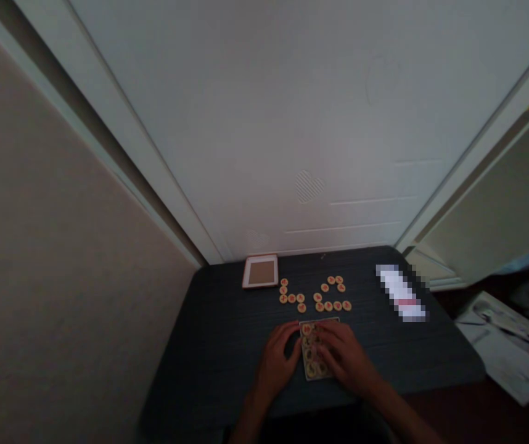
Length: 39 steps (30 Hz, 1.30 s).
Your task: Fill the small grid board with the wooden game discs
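A shallow rectangular tray (305,369) lies near the front of the dark table, holding several round chess pieces in rows. My left hand (276,357) rests at its left side, thumb and fingers apart, fingertips close to or touching the edge. Over the tray's right half is my right hand (343,354), its fingers bent and apart above the pieces, hiding part of them. I see nothing held in it. Beyond the hands, round wooden pieces with red marks form a shape like a 4 (291,298) and another like a 2 (328,306).
At the back left of the table (218,320) lies an open box lid (261,271) with a pale border and brown middle. A pixelated white item (398,293) sits at the right. A white door panel (264,154) rises directly behind the table; a box (514,345) stands lower right.
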Available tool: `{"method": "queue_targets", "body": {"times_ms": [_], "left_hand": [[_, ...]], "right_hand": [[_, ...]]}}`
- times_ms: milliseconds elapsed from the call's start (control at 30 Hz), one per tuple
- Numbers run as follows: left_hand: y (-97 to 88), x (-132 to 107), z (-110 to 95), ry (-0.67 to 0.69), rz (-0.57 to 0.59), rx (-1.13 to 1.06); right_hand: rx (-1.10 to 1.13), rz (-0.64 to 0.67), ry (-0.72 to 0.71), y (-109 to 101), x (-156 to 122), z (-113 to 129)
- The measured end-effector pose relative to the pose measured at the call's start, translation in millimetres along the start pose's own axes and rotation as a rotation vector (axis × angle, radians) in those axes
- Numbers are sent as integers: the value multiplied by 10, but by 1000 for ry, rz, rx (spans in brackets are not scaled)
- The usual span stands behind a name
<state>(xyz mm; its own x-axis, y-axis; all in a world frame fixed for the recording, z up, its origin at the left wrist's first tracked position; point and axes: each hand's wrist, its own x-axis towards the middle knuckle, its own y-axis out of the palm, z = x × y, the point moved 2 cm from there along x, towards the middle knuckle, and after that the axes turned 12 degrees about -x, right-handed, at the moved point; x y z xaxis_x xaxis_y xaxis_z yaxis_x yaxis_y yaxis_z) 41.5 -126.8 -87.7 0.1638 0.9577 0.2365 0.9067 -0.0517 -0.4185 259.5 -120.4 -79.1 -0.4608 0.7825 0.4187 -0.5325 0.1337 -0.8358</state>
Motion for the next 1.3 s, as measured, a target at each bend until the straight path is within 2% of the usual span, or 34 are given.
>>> {"method": "queue_targets", "body": {"times_ms": [233, 433, 567, 767, 967, 1133, 1300], "left_hand": [[19, 0, -4, 14, -21, 36], [41, -3, -50, 85, 29, 138], [46, -7, -30, 75, 20, 158], [48, -16, -9, 63, 10, 152], [33, -13, -18, 50, 2, 138], [34, -17, 29, 17, -23, 109], [30, -23, 30, 11, -50, 65]], "right_hand": [[-6, -142, 161, -87, -192, -303], [-8, -169, 162, -79, -238, -298], [11, -162, 164, -45, -229, -307], [4, -168, 196, -109, -201, -504], [-20, -199, 283, -241, 112, -920], [-74, -63, 267, -255, 511, -1291], [-95, 6, 199, -154, 741, -1518]]}}
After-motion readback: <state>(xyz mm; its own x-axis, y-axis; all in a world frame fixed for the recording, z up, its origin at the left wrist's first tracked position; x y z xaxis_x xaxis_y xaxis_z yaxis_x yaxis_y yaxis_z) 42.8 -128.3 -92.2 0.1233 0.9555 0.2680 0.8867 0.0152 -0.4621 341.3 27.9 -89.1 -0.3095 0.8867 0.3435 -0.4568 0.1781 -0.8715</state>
